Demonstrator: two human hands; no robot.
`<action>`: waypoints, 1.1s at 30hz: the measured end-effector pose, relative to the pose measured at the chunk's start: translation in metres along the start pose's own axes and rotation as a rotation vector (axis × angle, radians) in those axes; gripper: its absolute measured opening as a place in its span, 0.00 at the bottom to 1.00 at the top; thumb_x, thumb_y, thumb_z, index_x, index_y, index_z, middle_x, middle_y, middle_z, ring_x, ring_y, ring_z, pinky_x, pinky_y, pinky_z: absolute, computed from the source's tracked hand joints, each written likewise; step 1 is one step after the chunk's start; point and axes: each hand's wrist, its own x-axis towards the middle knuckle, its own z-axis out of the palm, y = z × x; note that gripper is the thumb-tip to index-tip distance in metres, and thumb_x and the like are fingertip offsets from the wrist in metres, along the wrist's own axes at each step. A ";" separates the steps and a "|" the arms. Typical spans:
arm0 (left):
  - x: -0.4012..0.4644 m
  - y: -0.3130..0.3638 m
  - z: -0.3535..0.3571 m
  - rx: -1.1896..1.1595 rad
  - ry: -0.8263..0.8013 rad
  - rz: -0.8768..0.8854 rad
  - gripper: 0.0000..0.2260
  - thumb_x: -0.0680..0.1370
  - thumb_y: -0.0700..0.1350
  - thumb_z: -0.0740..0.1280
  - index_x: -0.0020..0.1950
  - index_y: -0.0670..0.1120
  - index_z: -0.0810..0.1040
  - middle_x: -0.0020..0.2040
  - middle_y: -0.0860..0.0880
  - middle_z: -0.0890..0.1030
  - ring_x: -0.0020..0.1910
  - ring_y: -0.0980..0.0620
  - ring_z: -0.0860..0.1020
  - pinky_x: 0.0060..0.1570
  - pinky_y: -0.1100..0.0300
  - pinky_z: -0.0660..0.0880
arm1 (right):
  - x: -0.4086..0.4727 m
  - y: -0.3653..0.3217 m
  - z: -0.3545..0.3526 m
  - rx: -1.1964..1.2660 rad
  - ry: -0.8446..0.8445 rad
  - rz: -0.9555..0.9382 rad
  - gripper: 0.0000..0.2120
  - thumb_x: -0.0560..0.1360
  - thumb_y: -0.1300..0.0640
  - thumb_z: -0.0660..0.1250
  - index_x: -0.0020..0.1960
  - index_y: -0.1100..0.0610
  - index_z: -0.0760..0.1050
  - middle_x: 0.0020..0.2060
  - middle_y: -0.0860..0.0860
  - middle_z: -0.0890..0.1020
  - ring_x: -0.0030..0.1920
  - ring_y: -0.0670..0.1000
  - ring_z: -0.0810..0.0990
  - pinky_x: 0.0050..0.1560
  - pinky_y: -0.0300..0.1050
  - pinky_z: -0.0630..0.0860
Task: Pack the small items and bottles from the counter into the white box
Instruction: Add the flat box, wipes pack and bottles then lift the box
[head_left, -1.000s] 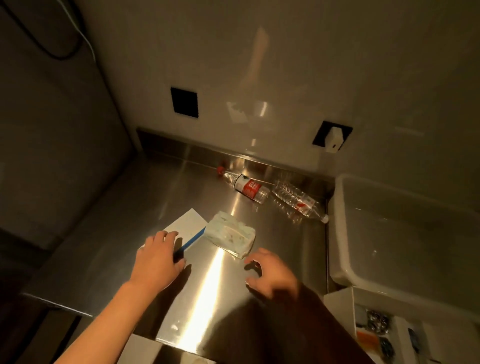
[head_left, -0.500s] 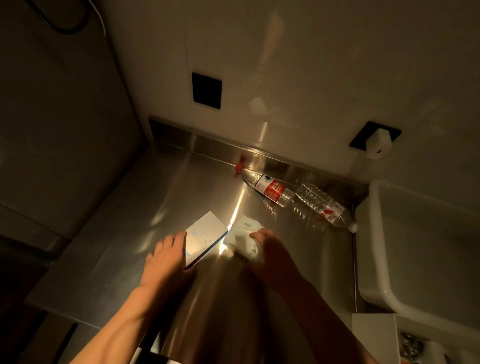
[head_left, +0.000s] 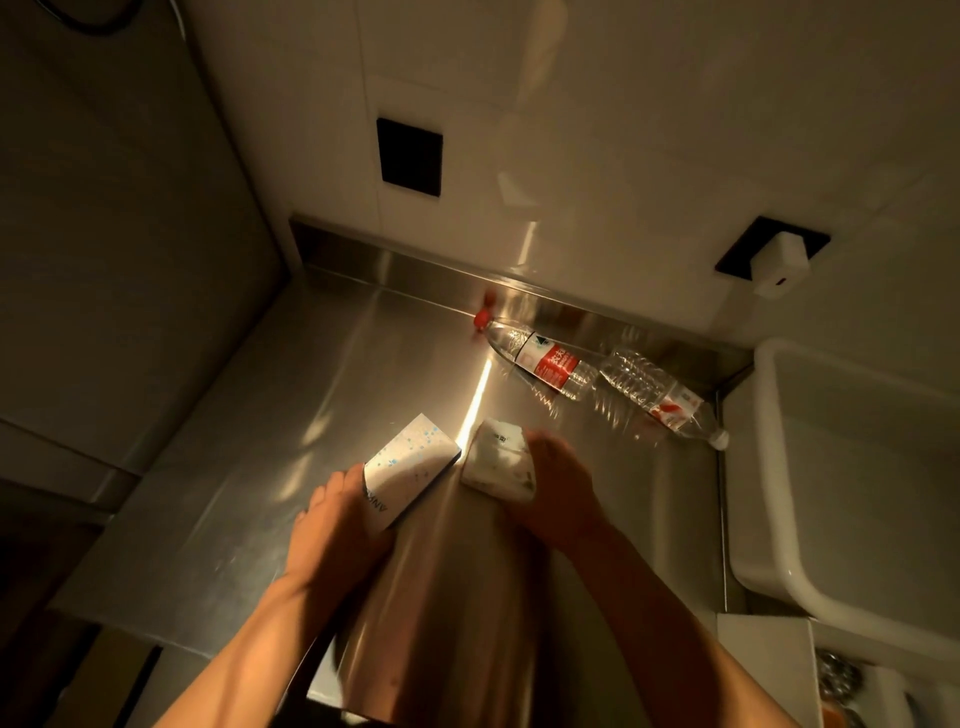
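Head camera, looking steeply down in dim, warm light at a stainless steel bench (head_left: 270, 467) set into a corner, with a low steel upstand along the back wall. Two bare forearms reach in from the bottom edge. Left hand (head_left: 332, 525) grips a flat white card box (head_left: 410, 470) speckled with small blue marks, its fingers curled behind the near end so that the box tilts up off the steel. Just to the right of it, nearly touching, right hand (head_left: 558, 493) holds a soft white tissue pack (head_left: 498, 462), fingers wrapped over its right side; whether the pack is lifted or rests on the bench cannot be told. Farther back, close to the upstand, two clear plastic bottles lie on their sides, end to end and touching: a red-capped bottle (head_left: 540, 358) with a red and white label, its cap pointing left, and a white-capped bottle (head_left: 660, 400), its cap pointing right toward the bench edge. Beyond that edge, on the right, sits a large white tub (head_left: 769, 467) with a thick rounded rim. At the bottom right corner the white box (head_left: 763, 660) shows only in part, with small dark items inside that are too blurred to identify. On the wall above are a black socket plate (head_left: 410, 156) and, further right, a white plug (head_left: 782, 267) in a second black plate.
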 end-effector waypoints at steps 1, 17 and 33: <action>0.000 -0.002 0.002 -0.003 0.006 0.005 0.27 0.64 0.56 0.71 0.62 0.58 0.69 0.51 0.53 0.76 0.49 0.48 0.75 0.48 0.48 0.78 | -0.001 0.001 0.004 -0.018 -0.039 0.013 0.47 0.68 0.38 0.72 0.79 0.55 0.57 0.76 0.53 0.63 0.75 0.56 0.64 0.71 0.52 0.66; -0.021 -0.003 0.015 0.018 -0.048 -0.021 0.24 0.61 0.55 0.72 0.53 0.57 0.65 0.48 0.54 0.71 0.46 0.50 0.71 0.44 0.49 0.75 | -0.059 0.016 0.020 -0.090 -0.019 0.192 0.38 0.63 0.35 0.64 0.71 0.48 0.65 0.66 0.49 0.71 0.65 0.55 0.72 0.63 0.53 0.72; -0.059 0.020 0.024 0.017 -0.077 -0.056 0.32 0.59 0.60 0.75 0.58 0.57 0.67 0.53 0.54 0.73 0.52 0.49 0.73 0.46 0.51 0.75 | -0.088 0.023 0.022 0.097 0.009 0.266 0.38 0.67 0.39 0.68 0.72 0.52 0.62 0.60 0.52 0.74 0.59 0.56 0.75 0.58 0.53 0.75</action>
